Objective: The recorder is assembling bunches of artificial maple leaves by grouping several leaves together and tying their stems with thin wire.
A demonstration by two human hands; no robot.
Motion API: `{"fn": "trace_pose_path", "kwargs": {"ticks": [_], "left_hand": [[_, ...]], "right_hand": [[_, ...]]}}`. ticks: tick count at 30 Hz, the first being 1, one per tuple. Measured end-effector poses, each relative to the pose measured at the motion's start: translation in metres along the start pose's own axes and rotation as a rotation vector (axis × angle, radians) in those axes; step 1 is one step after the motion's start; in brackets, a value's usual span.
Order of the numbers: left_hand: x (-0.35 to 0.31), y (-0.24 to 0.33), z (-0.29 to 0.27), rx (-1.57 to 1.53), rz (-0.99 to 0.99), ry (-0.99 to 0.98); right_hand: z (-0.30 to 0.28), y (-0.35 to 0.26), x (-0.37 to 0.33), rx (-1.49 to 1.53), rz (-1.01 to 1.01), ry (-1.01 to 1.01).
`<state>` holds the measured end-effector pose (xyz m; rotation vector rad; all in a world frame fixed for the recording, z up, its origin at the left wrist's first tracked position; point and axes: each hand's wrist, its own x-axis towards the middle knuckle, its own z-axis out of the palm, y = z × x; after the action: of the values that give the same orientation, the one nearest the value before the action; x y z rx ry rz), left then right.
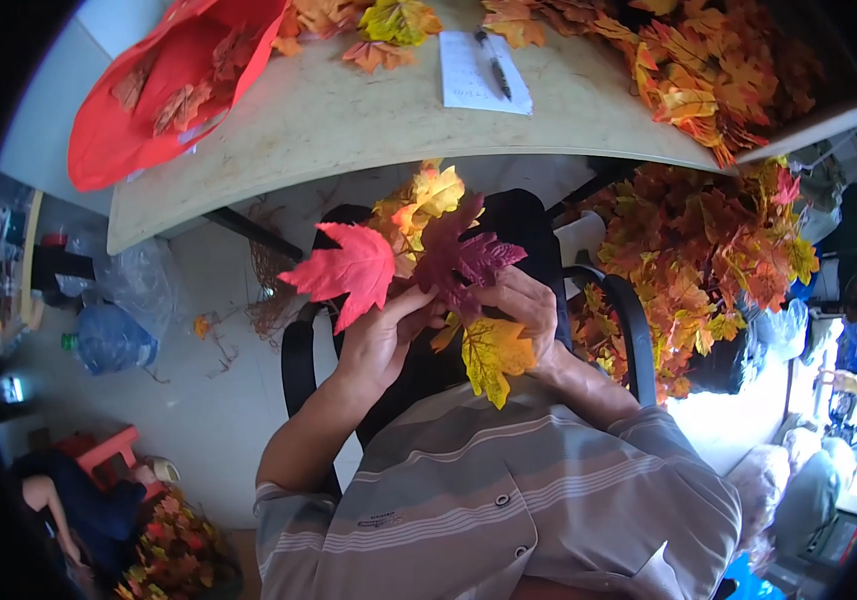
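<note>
Bunch (449,250) on your side of the table's (349,115) near edge looks partly assembled: 1 red leaf (349,268), 1 purple leaf (489,258), yellow leaves (497,358). Your left hand (386,335) pinches it closed; your curled right hand (527,305) touches it, fingertips hidden, grip unclear. Piled leaves (694,95) lie unused by the near-right corner.

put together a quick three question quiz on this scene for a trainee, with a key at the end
1. What colour is the leftmost maple leaf at the left hand and right hand: (a) purple, (b) pinkish red, (c) yellow?
2. True or false: the pen lies on the floor.
3. Fill in: the plastic bottle at far left has a ____ cap.

Key: 1: b. 2: false; it lies on the white sheet. 3: green.
</note>
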<state>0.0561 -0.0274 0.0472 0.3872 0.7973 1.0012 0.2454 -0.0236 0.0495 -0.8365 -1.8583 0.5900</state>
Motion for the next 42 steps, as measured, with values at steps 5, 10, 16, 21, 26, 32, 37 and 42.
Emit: {"fn": "trace_pose_path", "kwargs": {"ticks": [5, 10, 16, 21, 26, 32, 37, 42], "left_hand": [[0.000, 0.005, 0.007, -0.026, 0.049, -0.010], [-0.002, -0.008, 0.012, 0.048, 0.187, 0.076], [-0.005, 0.013, 0.033, 0.041, 0.004, -0.182], [-0.003, 0.008, 0.043, -0.064, -0.042, -0.141], [-0.006, 0.011, 0.053, -0.001, 0.027, -0.046], [-0.008, 0.001, 0.046, -0.013, 0.026, -0.051], [-0.008, -0.003, 0.044, 0.000, 0.081, -0.077], [-0.011, 0.000, 0.055, 0.068, 0.131, -0.094]], "right_hand": [[-0.026, -0.045, 0.025, -0.030, -0.272, -0.151], [-0.027, -0.039, 0.060, 0.026, -0.266, -0.134], [-0.035, 0.010, 0.047, 0.078, -0.099, -0.060], [-0.034, 0.017, 0.032, 0.372, -0.002, -0.057], [-0.037, 0.022, 0.017, 0.418, 0.009, -0.008], [-0.041, 0.020, 0.020, 0.373, -0.123, -0.022], [-0.038, 0.017, 0.018, 0.348, -0.134, 0.044], [-0.034, 0.019, 0.012, 0.377, -0.124, 0.046]]}}
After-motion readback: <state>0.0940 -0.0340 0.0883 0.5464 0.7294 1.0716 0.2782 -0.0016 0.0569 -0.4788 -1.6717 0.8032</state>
